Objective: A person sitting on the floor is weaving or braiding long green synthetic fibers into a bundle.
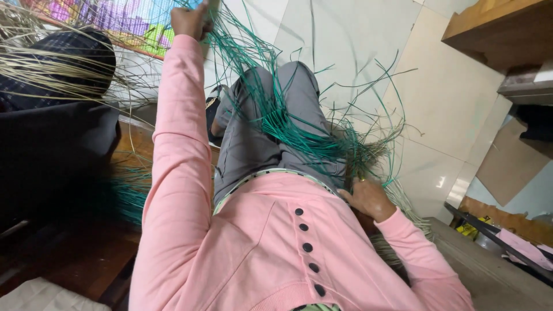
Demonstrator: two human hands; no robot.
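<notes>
Green strands run lengthwise across the grey-trousered lap, from the raised left hand to the right hand. Both hands are closed, gripping the strands' opposite ends.

Pale tiled floor carries loose green strands and flat cardboard

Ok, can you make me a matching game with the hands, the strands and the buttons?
Things:
1. left hand
2. right hand
3. strands
4. buttons

Matches:
A. green
B. raised high, gripping strand ends
C. dark, in a row on the pink top
D. low by the hip, on the bundle's base

Pairs: 1-B, 2-D, 3-A, 4-C
</notes>
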